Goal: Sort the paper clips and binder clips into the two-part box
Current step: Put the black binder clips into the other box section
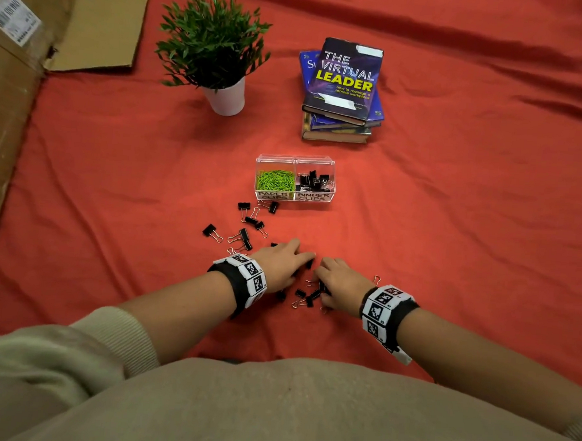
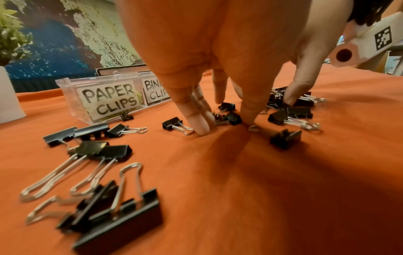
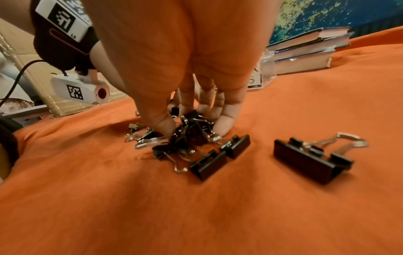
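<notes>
The clear two-part box (image 1: 296, 159) stands on the red cloth, with green paper clips (image 1: 274, 181) in its left part and black binder clips (image 1: 315, 182) in its right part. Several loose binder clips (image 1: 244, 236) lie in front of it. My left hand (image 1: 300, 265) points down at the cloth, and its thumb and fingertips (image 2: 201, 126) pinch a small binder clip (image 2: 232, 118). My right hand (image 1: 323, 283) is just beside it; its thumb and fingers (image 3: 222, 127) grip a bunch of binder clips (image 3: 189, 136). No loose paper clips show.
A potted plant (image 1: 218, 52) and a stack of books (image 1: 345, 87) stand behind the box. Cardboard (image 1: 9, 118) lines the left edge. More binder clips (image 3: 309, 158) lie on the cloth close to my right wrist.
</notes>
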Motion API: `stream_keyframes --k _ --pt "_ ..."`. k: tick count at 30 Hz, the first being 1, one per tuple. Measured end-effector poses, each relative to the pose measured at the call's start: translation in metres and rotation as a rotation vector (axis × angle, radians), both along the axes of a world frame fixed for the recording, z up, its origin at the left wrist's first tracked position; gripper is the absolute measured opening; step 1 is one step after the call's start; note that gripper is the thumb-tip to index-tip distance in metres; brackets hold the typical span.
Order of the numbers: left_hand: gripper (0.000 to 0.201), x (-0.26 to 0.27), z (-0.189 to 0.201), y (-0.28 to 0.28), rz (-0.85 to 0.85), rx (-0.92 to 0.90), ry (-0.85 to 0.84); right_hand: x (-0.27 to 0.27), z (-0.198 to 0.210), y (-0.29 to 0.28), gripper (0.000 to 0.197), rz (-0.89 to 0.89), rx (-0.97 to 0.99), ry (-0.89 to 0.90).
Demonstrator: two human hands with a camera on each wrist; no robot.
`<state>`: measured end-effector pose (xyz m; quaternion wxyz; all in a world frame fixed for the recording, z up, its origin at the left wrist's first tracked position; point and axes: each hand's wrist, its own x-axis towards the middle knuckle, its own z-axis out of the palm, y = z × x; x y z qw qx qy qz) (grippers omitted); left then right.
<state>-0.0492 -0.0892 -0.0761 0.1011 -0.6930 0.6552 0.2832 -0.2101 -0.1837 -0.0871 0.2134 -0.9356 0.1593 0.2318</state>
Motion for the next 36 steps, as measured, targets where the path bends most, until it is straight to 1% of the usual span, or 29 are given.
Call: stream_keyframes --k 4,8,11,14,17,19,21,24,26,28,32,36 --pt "0.037 -0.002 0.001 -0.007 0.008 -0.013 0.003 0.001 -0.004 -0.003 0.034 -0.083 0.084 -0.038" --pt "0.024 -0.004 0.001 -0.011 -0.011 -0.024 -0.022 0.006 -0.005 -0.01 0.026 -0.165 0.186 -0.084" --pt "0.023 -0.006 0.0 -0.012 -0.009 -0.03 -0.039 0.013 -0.003 -0.017 0.022 -0.316 0.247 -0.114" --pt "0.024 -0.006 0.0 -0.012 -0.013 -0.048 -0.05 0.021 -0.004 -0.032 0.024 -0.543 0.304 -0.135" --pt "0.028 -0.005 0.001 -0.012 -0.035 -0.067 -0.05 0.033 0.001 -0.05 0.027 -0.736 0.447 -0.145" --pt "0.032 -0.004 0.001 -0.013 -0.035 -0.06 -0.047 0.045 0.012 -0.065 0.03 -0.839 0.516 -0.199" --pt "0.035 -0.001 0.001 -0.014 -0.021 -0.039 -0.034 0.063 0.025 -0.084 0.03 -0.897 0.501 -0.287" --pt "0.034 0.004 0.001 -0.016 -0.012 -0.022 -0.011 0.093 0.042 -0.106 0.033 -0.928 0.514 -0.394" --pt "0.032 0.007 0.001 -0.018 0.011 -0.02 0.021 0.109 0.05 -0.114 0.032 -0.907 0.463 -0.414" --pt "0.03 0.011 0.002 -0.021 0.072 -0.056 0.086 0.121 0.053 -0.117 0.026 -0.876 0.393 -0.409" --pt "0.027 0.024 0.014 -0.038 0.228 -0.24 0.283 0.126 0.05 -0.116 0.02 -0.782 0.318 -0.394" --pt "0.025 0.046 0.03 -0.073 0.4 -0.45 0.338 0.11 0.048 -0.119 0.016 -0.807 0.286 -0.456"
